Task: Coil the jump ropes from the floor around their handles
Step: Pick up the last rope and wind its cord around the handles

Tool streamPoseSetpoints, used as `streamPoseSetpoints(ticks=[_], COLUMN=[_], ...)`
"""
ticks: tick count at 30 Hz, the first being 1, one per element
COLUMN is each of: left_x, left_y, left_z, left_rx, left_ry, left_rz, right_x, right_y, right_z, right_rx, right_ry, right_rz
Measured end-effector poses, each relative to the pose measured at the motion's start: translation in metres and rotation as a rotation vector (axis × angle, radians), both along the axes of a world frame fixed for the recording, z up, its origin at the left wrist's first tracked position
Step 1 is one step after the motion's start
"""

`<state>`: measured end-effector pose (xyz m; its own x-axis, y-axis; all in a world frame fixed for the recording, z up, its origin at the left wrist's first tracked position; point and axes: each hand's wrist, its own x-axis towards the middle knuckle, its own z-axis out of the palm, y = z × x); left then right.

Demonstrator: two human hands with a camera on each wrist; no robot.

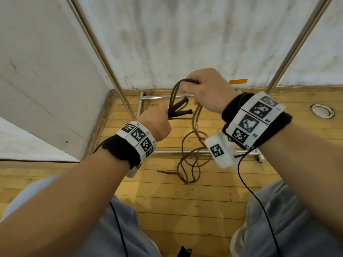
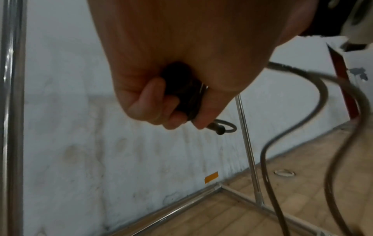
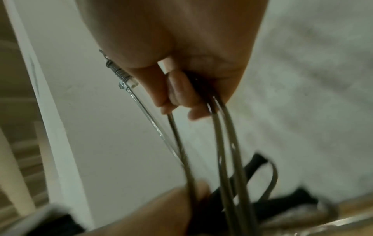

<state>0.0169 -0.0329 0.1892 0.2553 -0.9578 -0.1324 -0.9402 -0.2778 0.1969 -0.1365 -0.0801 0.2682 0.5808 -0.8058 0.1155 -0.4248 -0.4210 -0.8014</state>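
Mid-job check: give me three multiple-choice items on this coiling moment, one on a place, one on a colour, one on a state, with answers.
1. Where does the loose end of the jump rope lie?
A. on the wooden floor
B. over the metal frame's top
C. on the person's lap

2. What colour is the tape strip on the wall?
A. blue
B. orange
C. green

3. What is the left hand doing?
A. lying flat on the floor
B. hanging idle
C. gripping the black handles

Answers: 1 A, the head view shows tangled loops on the boards below the hands. 2 B, it shows orange just beyond the right hand. 3 C, the fingers curl round the dark handles while the right hand holds rope loops above.
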Motion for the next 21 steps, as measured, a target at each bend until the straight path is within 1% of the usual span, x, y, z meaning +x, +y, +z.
streamPoseSetpoints(ticks=[2,5,7,9,14,16,18,21], left_x=[0.000,-0.003,-0.005,-0.007,-0.009,-0.010,-0.009,-0.002], left_y=[0.004,0.010,0.014,0.019,0.028,0.032,0.032,0.028], left_z=[0.002,0.012,0.022,0.035,0.064,0.073,0.080,0.088], left_rx=[-0.018,-0.079,-0.092,-0.141,-0.340,-0.426,-0.497,-0.543], left_ry=[-0.004,0.010,0.064,0.170,0.483,0.603,0.701,0.750], left_rz=[-0.073,-0.219,-0.286,-0.324,-0.271,-0.231,-0.174,-0.099], right_x=[-0.007,-0.014,-0.017,-0.022,-0.022,-0.016,-0.009,0.003], right_y=[-0.014,-0.033,-0.041,-0.046,-0.039,-0.031,-0.023,-0.009], right_z=[-0.002,-0.008,-0.011,-0.014,-0.019,-0.019,-0.020,-0.024], right_rx=[-0.086,-0.101,-0.044,0.039,0.303,0.265,0.154,0.063], right_ry=[0.013,0.036,-0.048,-0.118,-0.229,-0.169,-0.085,-0.005], right_rz=[-0.092,-0.162,-0.169,-0.167,-0.092,-0.031,0.012,0.032])
